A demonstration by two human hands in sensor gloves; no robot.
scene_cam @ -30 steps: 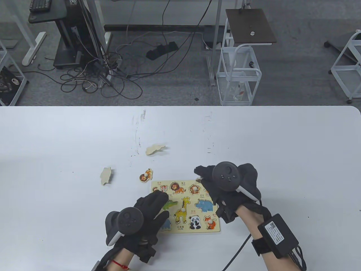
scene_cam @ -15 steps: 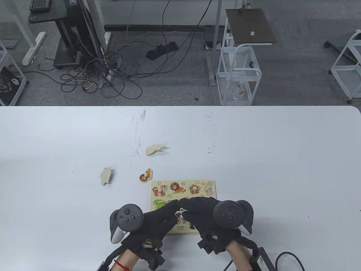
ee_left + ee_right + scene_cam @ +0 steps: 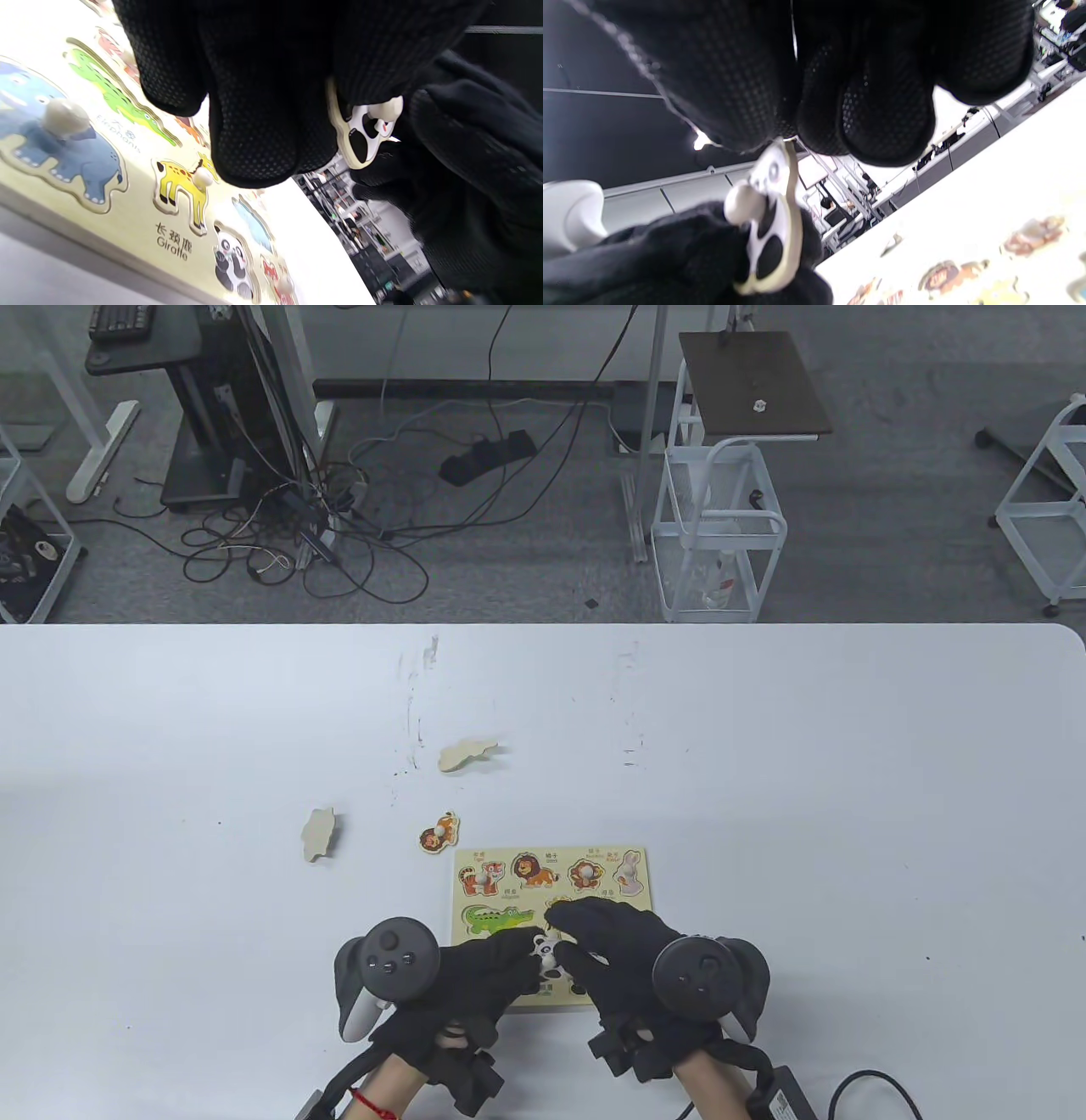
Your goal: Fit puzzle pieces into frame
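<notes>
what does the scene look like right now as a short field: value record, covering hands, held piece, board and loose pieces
held piece: panda piece, lifted off the board, between both hands
left hand: left hand fingers on the panda piece
right hand: right hand fingers touch the panda piece
board: puzzle frame on the table, crocodile, lion and giraffe seated
panda slot: printed panda outline, unfilled
loose pieces: two face-down pieces and one face-up piece on the table
</notes>
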